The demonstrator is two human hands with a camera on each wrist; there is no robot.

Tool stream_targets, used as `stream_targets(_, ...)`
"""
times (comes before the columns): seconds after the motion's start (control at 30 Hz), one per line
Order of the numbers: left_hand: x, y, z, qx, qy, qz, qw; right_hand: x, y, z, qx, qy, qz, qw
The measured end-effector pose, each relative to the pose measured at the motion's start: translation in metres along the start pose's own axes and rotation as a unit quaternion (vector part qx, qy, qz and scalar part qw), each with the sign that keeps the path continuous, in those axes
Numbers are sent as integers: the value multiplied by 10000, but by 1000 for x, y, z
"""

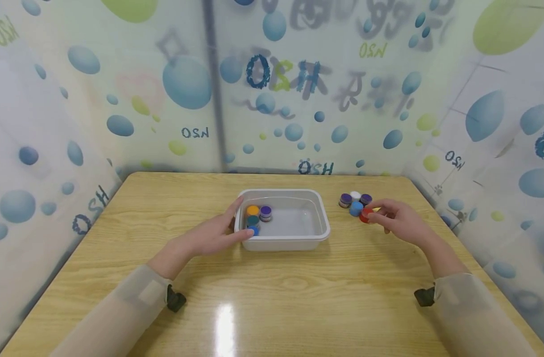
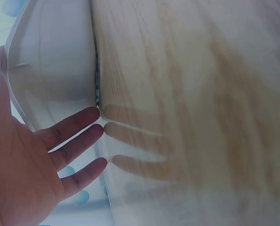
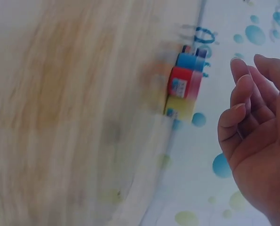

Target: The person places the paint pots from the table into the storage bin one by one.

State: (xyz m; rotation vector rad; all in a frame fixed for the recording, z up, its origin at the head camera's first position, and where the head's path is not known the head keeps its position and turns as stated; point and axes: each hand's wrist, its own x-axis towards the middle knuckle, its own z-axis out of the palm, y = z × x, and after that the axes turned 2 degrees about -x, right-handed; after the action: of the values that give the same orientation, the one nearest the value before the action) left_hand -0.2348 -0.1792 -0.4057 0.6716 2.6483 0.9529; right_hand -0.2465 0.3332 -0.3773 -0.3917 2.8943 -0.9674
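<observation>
Tub (image 1: 284,245), white plastic, toward far edge of surface (image 1: 307,297); left hand (image 1: 211,234) touches its left rim, fingers straight. Inside, left end: four lidded jars (image 1: 265,213). Right hand (image 1: 402,224) just beside red jar (image 1: 365,216), fingers loosely bent, gripping nothing. Red jar stands between blue jar (image 1: 355,208) and yellow jar (image 3: 179,107), in cluster toward surface's far right corner.
</observation>
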Motion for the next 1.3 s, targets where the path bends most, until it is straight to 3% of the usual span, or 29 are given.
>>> stream_targets(0.4,0,0,0,60,4,-54,10000,8,26,-3,-257,-210,287,9990)
stream_targets(0.87,0,2,1,90,4,-146,9999,28,28,-1,-382,-616,524,9960)
stream_targets(1.3,0,2,-1,3,-1,-146,9999,30,29,1,-278,-684,691,9949)
